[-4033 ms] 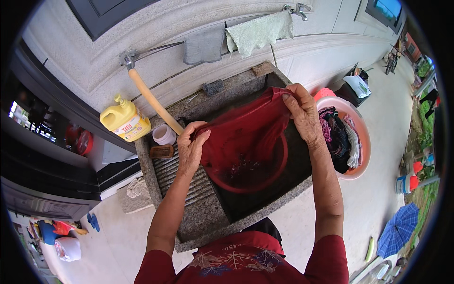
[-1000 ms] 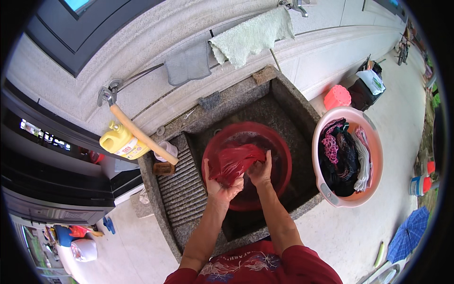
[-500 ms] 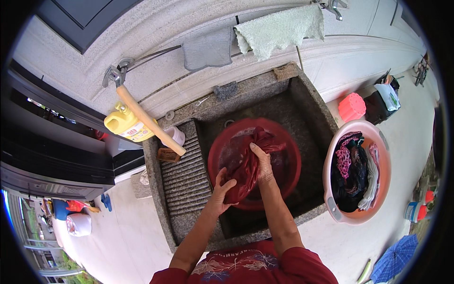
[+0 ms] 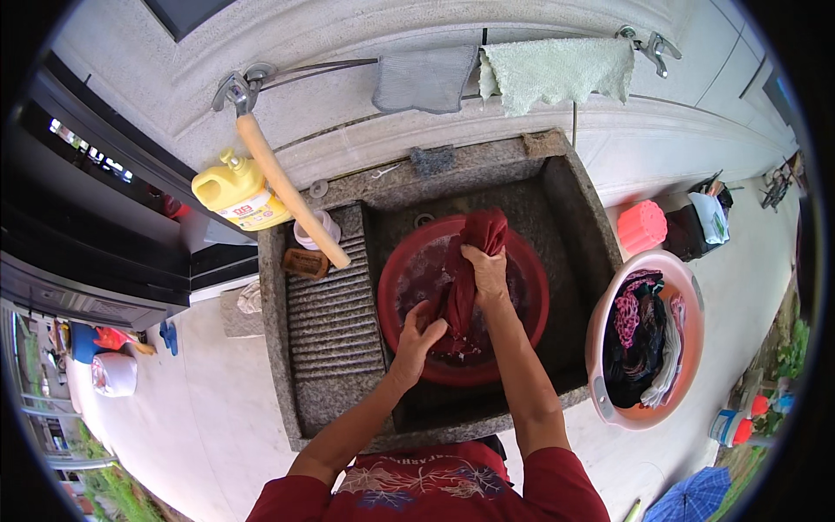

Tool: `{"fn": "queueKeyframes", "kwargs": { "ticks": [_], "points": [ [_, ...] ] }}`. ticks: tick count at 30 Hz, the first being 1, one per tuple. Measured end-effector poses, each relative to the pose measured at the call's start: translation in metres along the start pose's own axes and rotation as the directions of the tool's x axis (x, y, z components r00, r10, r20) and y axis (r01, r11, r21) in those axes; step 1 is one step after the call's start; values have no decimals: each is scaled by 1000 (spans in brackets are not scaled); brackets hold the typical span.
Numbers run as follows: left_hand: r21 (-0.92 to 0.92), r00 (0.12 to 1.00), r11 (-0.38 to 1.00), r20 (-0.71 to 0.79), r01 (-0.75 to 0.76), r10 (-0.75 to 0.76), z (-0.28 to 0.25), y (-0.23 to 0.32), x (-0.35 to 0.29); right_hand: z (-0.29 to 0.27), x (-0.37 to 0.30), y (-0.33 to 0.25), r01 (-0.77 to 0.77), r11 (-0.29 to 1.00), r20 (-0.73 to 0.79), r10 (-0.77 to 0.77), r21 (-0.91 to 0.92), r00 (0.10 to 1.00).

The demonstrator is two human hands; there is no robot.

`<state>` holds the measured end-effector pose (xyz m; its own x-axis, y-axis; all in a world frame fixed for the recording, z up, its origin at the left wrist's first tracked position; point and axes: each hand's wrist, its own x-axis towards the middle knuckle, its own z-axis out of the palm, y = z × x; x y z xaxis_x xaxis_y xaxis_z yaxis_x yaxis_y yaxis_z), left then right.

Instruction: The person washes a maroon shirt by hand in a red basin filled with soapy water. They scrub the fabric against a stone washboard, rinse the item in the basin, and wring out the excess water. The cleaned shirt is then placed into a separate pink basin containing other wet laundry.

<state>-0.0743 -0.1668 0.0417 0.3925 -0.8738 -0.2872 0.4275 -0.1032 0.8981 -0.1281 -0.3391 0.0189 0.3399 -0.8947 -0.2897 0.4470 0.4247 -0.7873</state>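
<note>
A wet dark red cloth [image 4: 461, 300] is bunched and raised over a red basin [image 4: 389, 283] of sudsy water. The upper part of the cloth is in my right hand [image 4: 489, 277], whose fingers are wrapped round it. Lower down and to the left, my left hand [image 4: 417, 344] has its thumb and fingers round the cloth's near end, in a looser hold; some of its fingertips are hidden by the folds. The basin stands in a dark stone sink [image 4: 570, 287].
Left of the basin is a ribbed washboard [image 4: 335, 322] with a wooden-backed brush [image 4: 306, 263]. A yellow jug [image 4: 248, 196] stands behind, beneath a wooden stick [image 4: 283, 183] hanging from a tap. On the right, a pink tub [image 4: 600, 348] holds clothes. Two cloths hang on the wall.
My right hand has gathered the cloth's upper end into an upright bunch, where it had spread rightward. My left hand has shifted slightly along the cloth. The whole view has tilted a little.
</note>
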Motion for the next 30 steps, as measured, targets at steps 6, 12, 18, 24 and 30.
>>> {"fn": "queueKeyframes", "kwargs": {
  "ticks": [6,12,18,24,30],
  "points": [
    [-554,706,463,383,692,-596,-26,-6,4,37,-34,-15,215,971,-26,-214,107,977],
    [-852,867,402,112,336,-486,-12,25,22,23,-73,-14,122,972,116,-147,203,982],
    [-536,968,817,-231,-212,100,-13,34,35,25,-63,-11,41,958,-89,-16,283,996],
    [340,663,569,386,-748,641,2,94,28,27,-39,-15,-246,928,43,244,280,969],
    [329,324,78,813,-941,484,5,105,18,61,-42,-55,-309,950,337,278,39,899]
  ]
}}
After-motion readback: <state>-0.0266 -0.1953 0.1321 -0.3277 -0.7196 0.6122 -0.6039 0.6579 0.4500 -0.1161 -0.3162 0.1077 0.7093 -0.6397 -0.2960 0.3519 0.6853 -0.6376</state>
